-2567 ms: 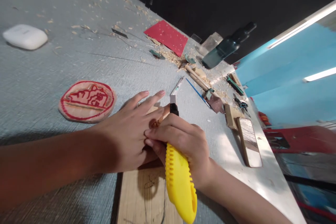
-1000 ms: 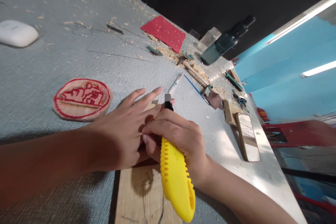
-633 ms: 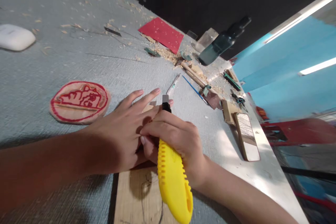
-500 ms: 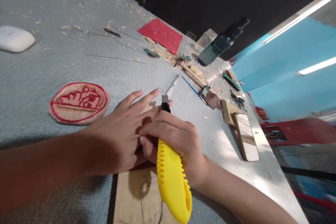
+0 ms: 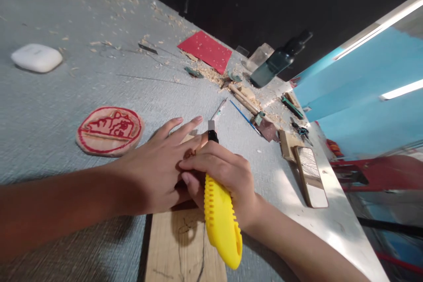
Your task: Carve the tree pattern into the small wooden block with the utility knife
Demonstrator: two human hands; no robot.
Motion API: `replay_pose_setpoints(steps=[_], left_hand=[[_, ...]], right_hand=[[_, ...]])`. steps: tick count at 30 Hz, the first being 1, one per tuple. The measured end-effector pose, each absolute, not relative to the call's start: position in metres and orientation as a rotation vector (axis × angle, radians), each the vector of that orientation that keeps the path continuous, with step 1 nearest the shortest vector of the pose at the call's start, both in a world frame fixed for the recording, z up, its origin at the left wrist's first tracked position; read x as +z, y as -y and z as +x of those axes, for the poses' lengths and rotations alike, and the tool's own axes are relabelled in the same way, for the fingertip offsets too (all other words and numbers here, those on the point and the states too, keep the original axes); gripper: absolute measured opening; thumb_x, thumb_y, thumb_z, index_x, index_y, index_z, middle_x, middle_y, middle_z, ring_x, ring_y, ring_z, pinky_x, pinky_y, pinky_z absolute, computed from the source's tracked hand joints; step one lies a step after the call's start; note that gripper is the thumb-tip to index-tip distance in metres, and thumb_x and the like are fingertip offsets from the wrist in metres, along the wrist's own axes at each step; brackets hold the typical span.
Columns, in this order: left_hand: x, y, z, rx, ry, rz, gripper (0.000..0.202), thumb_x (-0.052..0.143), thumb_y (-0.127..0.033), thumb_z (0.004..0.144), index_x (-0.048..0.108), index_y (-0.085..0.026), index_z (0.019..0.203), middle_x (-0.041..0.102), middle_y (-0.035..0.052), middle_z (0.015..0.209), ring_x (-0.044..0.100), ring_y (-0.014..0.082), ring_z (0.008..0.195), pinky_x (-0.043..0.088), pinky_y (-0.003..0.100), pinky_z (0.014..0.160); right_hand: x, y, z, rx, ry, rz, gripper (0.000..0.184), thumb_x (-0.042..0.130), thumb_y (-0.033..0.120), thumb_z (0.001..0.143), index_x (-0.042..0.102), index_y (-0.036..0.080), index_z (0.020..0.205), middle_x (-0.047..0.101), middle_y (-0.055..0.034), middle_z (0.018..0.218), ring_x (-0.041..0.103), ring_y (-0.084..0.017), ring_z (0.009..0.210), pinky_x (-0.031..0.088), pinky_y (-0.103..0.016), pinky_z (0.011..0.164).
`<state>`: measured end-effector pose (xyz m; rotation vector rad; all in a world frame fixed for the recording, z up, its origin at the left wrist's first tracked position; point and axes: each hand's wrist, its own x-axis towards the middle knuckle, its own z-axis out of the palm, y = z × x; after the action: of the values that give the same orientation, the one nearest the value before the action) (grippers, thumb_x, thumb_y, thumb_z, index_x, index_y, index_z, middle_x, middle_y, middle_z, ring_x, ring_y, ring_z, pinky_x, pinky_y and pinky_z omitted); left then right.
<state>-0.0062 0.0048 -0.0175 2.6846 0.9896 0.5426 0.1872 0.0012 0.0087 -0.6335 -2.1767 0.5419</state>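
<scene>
A yellow utility knife (image 5: 222,224) is gripped in my right hand (image 5: 228,174), its handle toward me and its short blade (image 5: 211,126) pointing away. My left hand (image 5: 158,169) lies over a flat wooden board (image 5: 185,251), with at least two fingers stretched out; its thumb is hidden. Fingers of both hands touch near a small brown bit, which I cannot make out. Pencil-like lines are drawn on the board's near part. Left of my left hand lies a round wooden piece (image 5: 109,143) with a red drawing.
A white case (image 5: 37,58) lies at the left. Farther off are red paper (image 5: 206,50), wood shavings, a dark bottle (image 5: 276,66), a thin blue brush (image 5: 245,116) and wooden-handled tools (image 5: 244,98). On the right are a wood block (image 5: 288,143), a phone (image 5: 311,176) and pliers (image 5: 300,128).
The view has shifted slightly, so the table things appear a little farther right and lower. Both hands stay together over the board, and the knife's handle end has shifted up slightly in view.
</scene>
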Motion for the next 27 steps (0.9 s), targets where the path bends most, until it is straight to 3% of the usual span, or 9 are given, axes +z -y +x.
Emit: replay_pose_setpoints(steps=[7, 14, 22, 27], left_hand=[[-0.017, -0.005, -0.007, 0.504, -1.007, 2.661, 0.062, 0.046, -0.045, 0.105, 0.041, -0.020, 0.162, 0.046, 0.0093, 0.169, 0.010, 0.0298, 0.168, 0.014, 0.054, 0.136], [-0.030, -0.008, -0.006, 0.514, -0.968, 2.708, 0.068, 0.048, -0.040, 0.103, 0.030, -0.027, 0.168, 0.033, 0.0064, 0.176, 0.000, 0.0279, 0.169, 0.008, 0.056, 0.136], [-0.019, -0.005, -0.007, 0.474, -0.980, 2.626, 0.065, 0.053, -0.036, 0.099, 0.041, -0.022, 0.162, 0.034, 0.0062, 0.176, 0.006, 0.0319, 0.169, 0.012, 0.057, 0.137], [-0.023, -0.008, -0.006, 0.550, -1.009, 2.598, 0.072, 0.059, -0.040, 0.095, 0.039, -0.024, 0.162, 0.036, 0.0079, 0.174, 0.012, 0.0344, 0.168, 0.021, 0.060, 0.134]], right_hand=[[0.006, 0.004, 0.186, 0.435, 2.094, -0.674, 0.015, 0.071, 0.009, 0.096, 0.073, 0.017, 0.109, 0.074, -0.0053, 0.096, 0.073, -0.015, 0.089, 0.063, -0.027, 0.078], [0.004, 0.006, 0.187, 0.398, 2.023, -0.697, 0.004, 0.070, 0.015, 0.101, 0.071, 0.018, 0.103, 0.072, -0.0034, 0.091, 0.071, -0.014, 0.083, 0.062, -0.026, 0.073], [-0.003, 0.005, 0.192, 0.197, 2.260, -0.574, 0.020, 0.064, 0.019, 0.105, 0.073, 0.015, 0.123, 0.071, -0.0039, 0.096, 0.071, -0.011, 0.080, 0.059, -0.022, 0.063], [0.000, 0.005, 0.197, 0.131, 2.419, -0.556, 0.025, 0.052, 0.023, 0.111, 0.073, 0.012, 0.122, 0.072, -0.0060, 0.094, 0.071, -0.014, 0.077, 0.053, -0.027, 0.056]])
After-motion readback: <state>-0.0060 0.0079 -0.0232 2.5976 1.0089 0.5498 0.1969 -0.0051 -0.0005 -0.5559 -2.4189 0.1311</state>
